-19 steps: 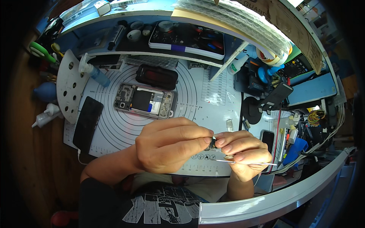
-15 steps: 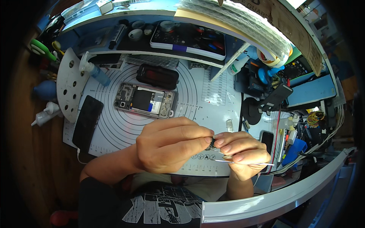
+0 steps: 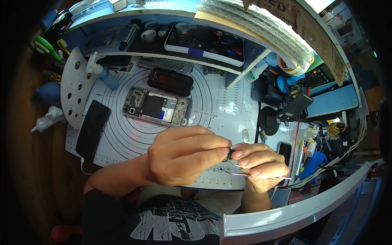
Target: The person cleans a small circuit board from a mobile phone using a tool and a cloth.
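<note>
Above the front of the white printed mat (image 3: 228, 130), my left hand (image 3: 183, 153) and my right hand (image 3: 263, 163) meet fingertip to fingertip. Between them they pinch a small dark part (image 3: 229, 154), mostly covered by the fingers; its kind is too small to make out. Thin metal tweezers (image 3: 237, 174) also lie in my right hand, held under the fingers with the tips pointing left. Beyond my left hand, an opened smartphone (image 3: 153, 107) shows its black battery and inner boards. A black case-like piece (image 3: 170, 81) lies just behind it.
A dark phone (image 3: 93, 130) with a white cable lies at the left, near a spray bottle (image 3: 103, 73) and a perforated white panel (image 3: 72, 92). A shelf with a tool tray (image 3: 204, 43) spans the back. At right stand a black phone stand (image 3: 271, 118) and assorted tools.
The view has shifted slightly. Both hands keep their pinch on the small dark part, which has turned a little between the fingers. The tweezers have tilted slightly in my right hand.
</note>
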The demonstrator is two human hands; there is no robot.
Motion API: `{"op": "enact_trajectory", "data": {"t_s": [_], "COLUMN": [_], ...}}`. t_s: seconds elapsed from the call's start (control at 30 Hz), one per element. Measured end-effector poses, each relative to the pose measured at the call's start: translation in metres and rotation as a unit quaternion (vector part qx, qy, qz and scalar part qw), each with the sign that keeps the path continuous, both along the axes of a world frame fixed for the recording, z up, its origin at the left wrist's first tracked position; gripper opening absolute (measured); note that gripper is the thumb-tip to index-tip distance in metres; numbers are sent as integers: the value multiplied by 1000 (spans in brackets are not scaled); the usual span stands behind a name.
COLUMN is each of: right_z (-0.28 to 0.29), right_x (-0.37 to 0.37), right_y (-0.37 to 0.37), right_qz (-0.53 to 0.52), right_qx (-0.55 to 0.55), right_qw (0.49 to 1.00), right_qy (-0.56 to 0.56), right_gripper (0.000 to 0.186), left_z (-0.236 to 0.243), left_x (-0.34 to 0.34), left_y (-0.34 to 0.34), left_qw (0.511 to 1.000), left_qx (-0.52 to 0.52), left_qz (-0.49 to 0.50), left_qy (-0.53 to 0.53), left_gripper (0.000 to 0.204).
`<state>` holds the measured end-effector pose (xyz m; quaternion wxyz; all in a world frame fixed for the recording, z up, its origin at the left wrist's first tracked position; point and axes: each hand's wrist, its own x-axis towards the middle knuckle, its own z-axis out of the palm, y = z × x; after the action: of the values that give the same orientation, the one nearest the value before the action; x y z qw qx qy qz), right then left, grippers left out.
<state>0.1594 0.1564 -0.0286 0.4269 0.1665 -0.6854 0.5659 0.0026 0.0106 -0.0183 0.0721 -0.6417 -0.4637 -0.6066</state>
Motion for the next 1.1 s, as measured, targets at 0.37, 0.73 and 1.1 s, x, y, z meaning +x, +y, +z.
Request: {"op": "enact_trajectory", "data": {"t_s": [0.37,0.73,1.1], "right_z": [0,-1,5], "right_x": [1,2,2], "right_y": [0,0,-4], "right_qz": [21,16,-15], "right_qx": [-31,-33,3], "right_qw": [999,999,1000], "right_qy": [-12,-10,-14], "right_gripper": [10,9,14], "left_z": [-1,0,-2], "left_x": [1,0,0], "left_y": [0,0,-1], "left_qw": [1000,1000,1000], "left_qx": [6,-1,0], "left_qz": [5,1,2], "left_qy": [2,-2,0], "left_gripper": [26,25,24]}}
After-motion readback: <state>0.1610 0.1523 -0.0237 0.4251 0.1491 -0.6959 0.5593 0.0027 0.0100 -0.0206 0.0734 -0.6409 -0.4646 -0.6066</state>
